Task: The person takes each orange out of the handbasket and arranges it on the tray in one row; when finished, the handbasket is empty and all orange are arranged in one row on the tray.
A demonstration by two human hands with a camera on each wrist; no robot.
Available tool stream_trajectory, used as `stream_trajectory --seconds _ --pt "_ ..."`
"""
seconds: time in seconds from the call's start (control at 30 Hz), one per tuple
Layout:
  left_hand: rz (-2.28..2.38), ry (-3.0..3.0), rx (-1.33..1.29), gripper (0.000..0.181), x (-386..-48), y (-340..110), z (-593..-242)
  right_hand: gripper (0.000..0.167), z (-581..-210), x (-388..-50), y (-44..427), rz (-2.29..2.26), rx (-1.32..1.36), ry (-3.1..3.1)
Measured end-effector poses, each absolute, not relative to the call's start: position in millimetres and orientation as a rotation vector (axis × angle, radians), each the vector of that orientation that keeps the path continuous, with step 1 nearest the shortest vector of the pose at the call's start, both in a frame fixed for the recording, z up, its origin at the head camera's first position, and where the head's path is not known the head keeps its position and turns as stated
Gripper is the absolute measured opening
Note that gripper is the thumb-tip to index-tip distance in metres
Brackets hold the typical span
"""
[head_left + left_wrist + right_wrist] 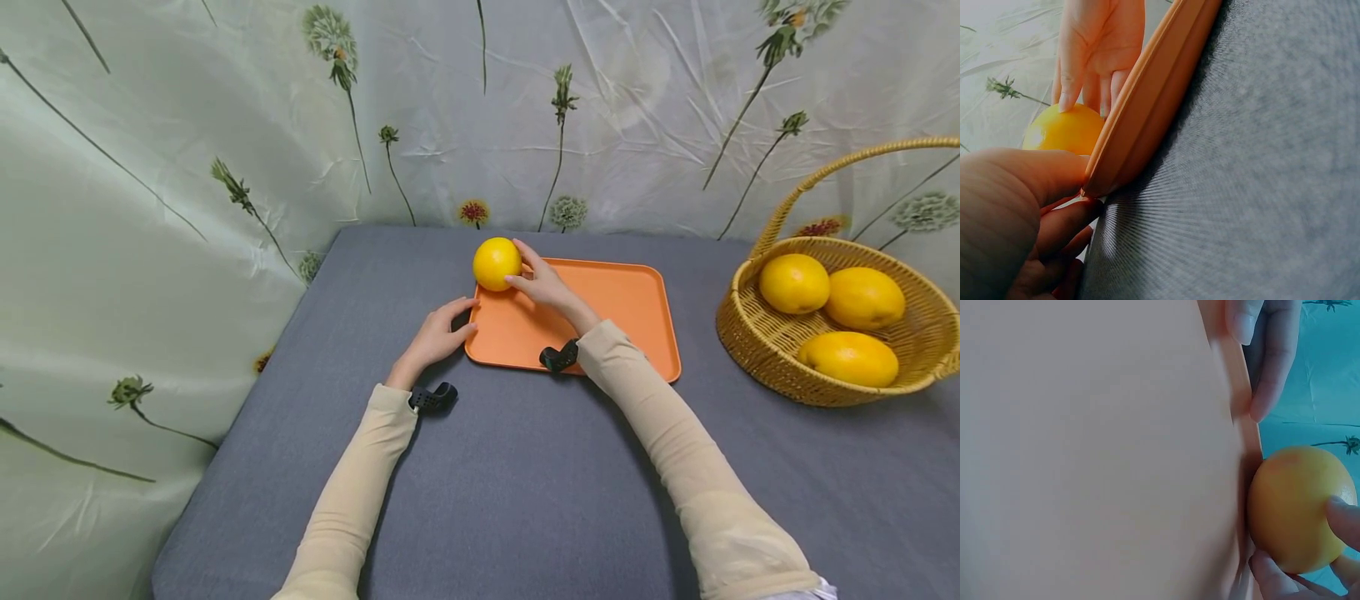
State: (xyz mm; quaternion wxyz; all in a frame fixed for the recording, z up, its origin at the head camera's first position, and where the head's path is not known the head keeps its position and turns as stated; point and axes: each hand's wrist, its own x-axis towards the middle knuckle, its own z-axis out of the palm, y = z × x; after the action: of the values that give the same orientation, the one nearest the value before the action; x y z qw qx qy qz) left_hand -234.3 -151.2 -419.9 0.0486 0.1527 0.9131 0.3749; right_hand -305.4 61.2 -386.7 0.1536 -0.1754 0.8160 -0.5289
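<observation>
We saw a rounded, golden-tan woven wicker basket (765, 362) with an arched handle standing on the right of the grey-blue cloth-covered table (525, 492), three glossy yellow fruits (795, 283) lying inside it. Behind, we noticed shiny, pale, dandelion-printed fabric (450, 75).

One wide view, two close ones

My head view looks forward and down from above the surface (525, 483), wide enough for the tray (615, 292) and basket (757, 358). My left-wrist view sits low and close, turned sideways, facing the tray's outer edge. My right-wrist view looks onto the tray's floor from close up. All three share the yellow fruit (496, 264), the left hand (435, 335) and the right hand (550, 289).
</observation>
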Motion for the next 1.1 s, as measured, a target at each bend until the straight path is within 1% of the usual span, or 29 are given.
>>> stream_trajectory --seconds 0.4,0.73,1.1 --pt "1.15 2.803 0.5 0.047 -235 -152 -422 0.071 -390 -310 52 -1.516 -0.365 2.499" --pt "1.154 2.81 0.52 0.047 -234 -152 -422 0.071 -389 -309 54 -1.493 -0.366 2.501" --pt "1.163 2.796 0.511 0.047 -234 -151 -420 0.077 -383 -306 68 -1.483 -0.438 2.442"
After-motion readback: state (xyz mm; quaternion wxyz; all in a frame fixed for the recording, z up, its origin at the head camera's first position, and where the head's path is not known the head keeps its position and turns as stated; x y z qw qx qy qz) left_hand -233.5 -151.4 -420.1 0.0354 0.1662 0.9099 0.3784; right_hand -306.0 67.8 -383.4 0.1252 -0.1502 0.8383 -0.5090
